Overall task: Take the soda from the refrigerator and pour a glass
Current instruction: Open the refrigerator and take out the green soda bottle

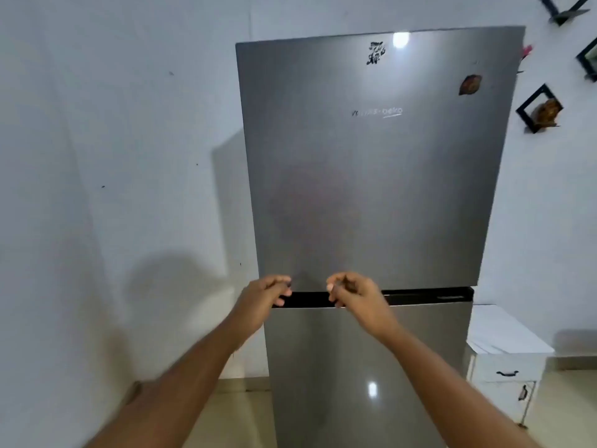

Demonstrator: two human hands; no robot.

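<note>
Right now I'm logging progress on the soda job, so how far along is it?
Nothing looks done yet: both doors of the steel refrigerator are shut, and no soda or glass is in view. In hand: the left hand and right hand are raised with curled fingers at the dark handle slot under the upper door. Left: opening a door, taking out the soda, and pouring a glass.

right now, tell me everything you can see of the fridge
The fridge is a tall two-door unit in brushed grey metal, standing against a white wall with a white cabinet at its right. Both doors are shut, split by a dark recessed handle strip. The upper door carries a blurred brand logo, a dark sticker and a brown leaf-shaped magnet. The left hand and right hand are at the strip, fingers curled; contact is unclear.
</note>
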